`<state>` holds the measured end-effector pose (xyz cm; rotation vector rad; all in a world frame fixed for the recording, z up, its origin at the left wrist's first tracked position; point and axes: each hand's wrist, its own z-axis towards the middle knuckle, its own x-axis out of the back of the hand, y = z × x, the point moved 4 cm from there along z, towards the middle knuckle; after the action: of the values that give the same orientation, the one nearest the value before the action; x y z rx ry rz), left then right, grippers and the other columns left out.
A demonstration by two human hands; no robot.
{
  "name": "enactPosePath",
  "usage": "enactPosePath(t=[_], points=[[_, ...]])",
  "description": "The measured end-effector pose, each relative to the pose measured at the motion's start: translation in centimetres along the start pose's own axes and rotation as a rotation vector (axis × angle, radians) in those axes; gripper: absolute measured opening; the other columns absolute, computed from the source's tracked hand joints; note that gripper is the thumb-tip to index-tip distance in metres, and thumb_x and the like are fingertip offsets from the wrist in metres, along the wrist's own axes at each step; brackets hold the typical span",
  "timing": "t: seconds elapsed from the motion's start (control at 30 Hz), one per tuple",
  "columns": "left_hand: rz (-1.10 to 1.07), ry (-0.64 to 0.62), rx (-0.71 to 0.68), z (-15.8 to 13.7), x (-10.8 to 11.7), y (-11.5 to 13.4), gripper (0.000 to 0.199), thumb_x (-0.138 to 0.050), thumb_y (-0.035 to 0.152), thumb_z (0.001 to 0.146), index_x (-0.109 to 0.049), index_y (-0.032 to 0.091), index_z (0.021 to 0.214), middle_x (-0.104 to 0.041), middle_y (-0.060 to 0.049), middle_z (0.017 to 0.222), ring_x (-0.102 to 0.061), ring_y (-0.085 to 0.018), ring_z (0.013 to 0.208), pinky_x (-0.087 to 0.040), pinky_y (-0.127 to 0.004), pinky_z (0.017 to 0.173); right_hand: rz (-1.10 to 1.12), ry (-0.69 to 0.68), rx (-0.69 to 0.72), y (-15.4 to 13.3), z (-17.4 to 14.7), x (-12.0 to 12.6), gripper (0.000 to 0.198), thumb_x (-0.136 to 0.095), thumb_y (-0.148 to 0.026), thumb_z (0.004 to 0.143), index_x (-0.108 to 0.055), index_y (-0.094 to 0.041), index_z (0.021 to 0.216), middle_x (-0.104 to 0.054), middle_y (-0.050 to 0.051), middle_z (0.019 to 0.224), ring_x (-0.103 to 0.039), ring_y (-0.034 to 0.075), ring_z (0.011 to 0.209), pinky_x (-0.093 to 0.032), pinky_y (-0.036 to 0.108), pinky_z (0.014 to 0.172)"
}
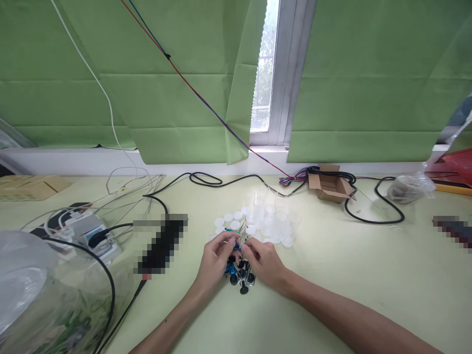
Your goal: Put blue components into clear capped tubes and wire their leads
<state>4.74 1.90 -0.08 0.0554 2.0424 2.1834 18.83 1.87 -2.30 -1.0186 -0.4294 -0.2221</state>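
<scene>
My left hand [214, 258] and my right hand [268, 260] meet over the middle of the table, fingers closed in a pinch. Between their fingertips is a small shiny blue part [237, 245], mostly covered, so I cannot tell its exact kind. Just below lies a pile of small black round-headed parts [244, 289] with metal bits. Some blue pieces [231, 269] are mixed in beside my left hand. Thin metal pins [242, 229] stick out behind my fingers. Past them stand clear plastic cups [270, 216] and round white caps [228, 217].
A small open cardboard box [330, 189] and black cable [254, 176] lie along the back. At left are a power strip [92, 233], a blurred-out dark object [162, 246] and a large plastic bag [55, 295]. A clear bag [411, 189] sits back right.
</scene>
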Motion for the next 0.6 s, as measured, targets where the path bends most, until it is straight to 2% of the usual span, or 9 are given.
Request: enactPosePath(t=[0.1,0.2,0.27,0.43,0.6], points=[[0.005,-0.006,-0.002,-0.03,-0.08,0.0,0.021,-0.066,0.038,0.087,-0.067,0.018,0.094,-0.062,0.001,0.078,-0.058,-0.012,0.055,-0.05,-0.027,0.058,-0.048,0.01,0.01,0.1,0.07,0.02,0.041,-0.039,-0.034,0.1,-0.048,-0.02,0.063,-0.044,-0.004,0.051,-0.034,0.009,0.045,-0.029,0.023,0.049],[0.002,-0.006,0.005,-0.06,-0.16,0.06,0.021,-0.065,0.038,0.088,-0.067,0.018,0.095,-0.062,0.001,0.076,-0.058,-0.012,0.055,-0.05,-0.027,0.058,-0.075,0.026,0.0,0.24,0.08,0.08,0.044,-0.036,-0.035,0.101,-0.047,-0.02,0.061,-0.043,-0.004,0.051,-0.034,0.01,0.045,-0.029,0.023,0.049],[-0.007,0.001,0.008,-0.03,-0.16,0.06,0.021,-0.065,0.038,0.088,-0.067,0.018,0.095,-0.063,0.001,0.078,-0.058,-0.012,0.055,-0.05,-0.027,0.059,-0.049,0.038,-0.017,0.26,0.06,0.14,0.04,-0.038,-0.035,0.101,-0.051,-0.019,0.066,-0.044,-0.004,0.052,-0.035,0.009,0.046,-0.03,0.023,0.049],[-0.022,0.038,0.0,0.13,0.17,-0.14,0.021,-0.066,0.038,0.087,-0.068,0.018,0.094,-0.064,0.0,0.081,-0.057,-0.012,0.056,-0.049,-0.027,0.059,0.034,0.05,-0.025,-0.12,-0.04,0.31,0.019,-0.052,-0.034,0.095,-0.059,-0.017,0.093,-0.035,-0.01,0.049,-0.034,0.008,0.042,-0.029,0.021,0.047],[-0.029,0.048,0.0,0.08,0.34,-0.23,0.02,-0.066,0.037,0.087,-0.069,0.018,0.093,-0.064,-0.001,0.08,-0.056,-0.011,0.058,-0.049,-0.026,0.06,0.048,-0.006,-0.006,-0.31,-0.17,0.19,0.016,-0.053,-0.032,0.093,-0.057,-0.017,0.097,-0.035,-0.011,0.05,-0.033,0.008,0.042,-0.029,0.02,0.047]])
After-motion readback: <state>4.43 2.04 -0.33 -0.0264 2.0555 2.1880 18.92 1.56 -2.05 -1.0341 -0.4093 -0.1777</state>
